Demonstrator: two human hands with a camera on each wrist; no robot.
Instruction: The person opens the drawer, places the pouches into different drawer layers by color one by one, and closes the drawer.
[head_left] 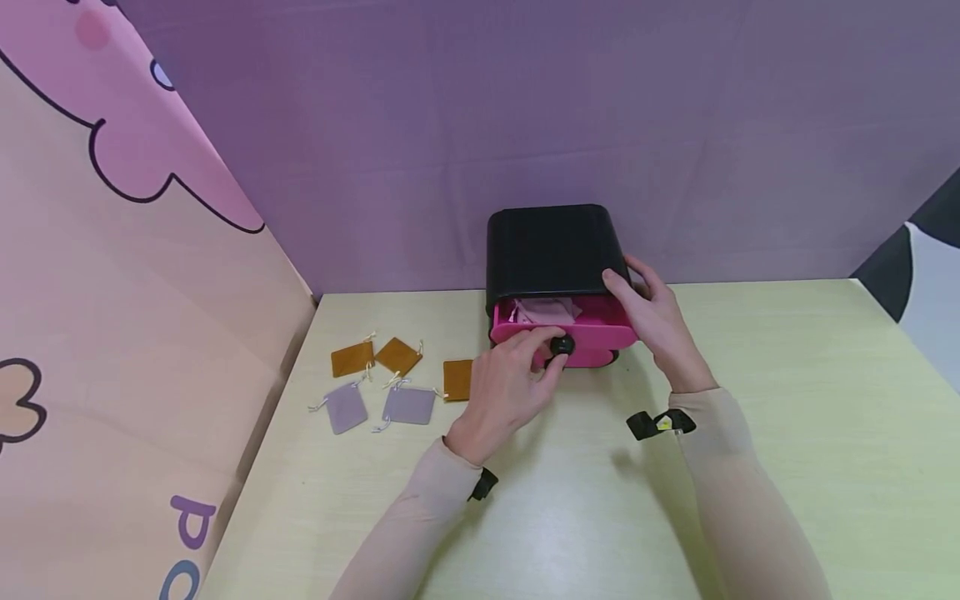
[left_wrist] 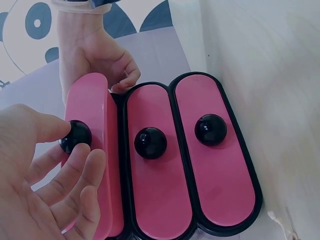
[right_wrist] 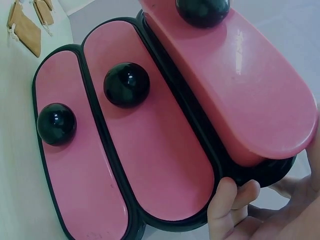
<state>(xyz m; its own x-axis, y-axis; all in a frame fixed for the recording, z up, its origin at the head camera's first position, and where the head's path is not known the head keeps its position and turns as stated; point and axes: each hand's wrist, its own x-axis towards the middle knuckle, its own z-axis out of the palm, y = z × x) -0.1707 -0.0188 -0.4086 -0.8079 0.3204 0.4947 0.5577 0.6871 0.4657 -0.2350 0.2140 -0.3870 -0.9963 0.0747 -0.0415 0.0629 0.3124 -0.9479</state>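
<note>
A small black drawer cabinet point(head_left: 551, 250) with pink fronts stands at the back of the table. Its top drawer point(head_left: 603, 336) is pulled partly out, and a pale pink cloth item point(head_left: 543, 311) lies inside. My left hand point(head_left: 510, 387) pinches the round black knob point(head_left: 562, 344) of that drawer between thumb and fingers. On the cabinet's right side, my right hand point(head_left: 663, 329) holds the body, thumb at the top front corner and fingers along the side. The middle drawer point(left_wrist: 162, 200) and bottom drawer point(left_wrist: 220, 175) are closed, each with a black knob.
Left of the cabinet lie several drawstring pouches, among them a brown pouch point(head_left: 352, 359) and a grey pouch point(head_left: 408, 406). A purple cloth backdrop point(head_left: 450, 125) rises right behind the cabinet. A printed panel point(head_left: 112, 333) borders the table point(head_left: 787, 417) on the left.
</note>
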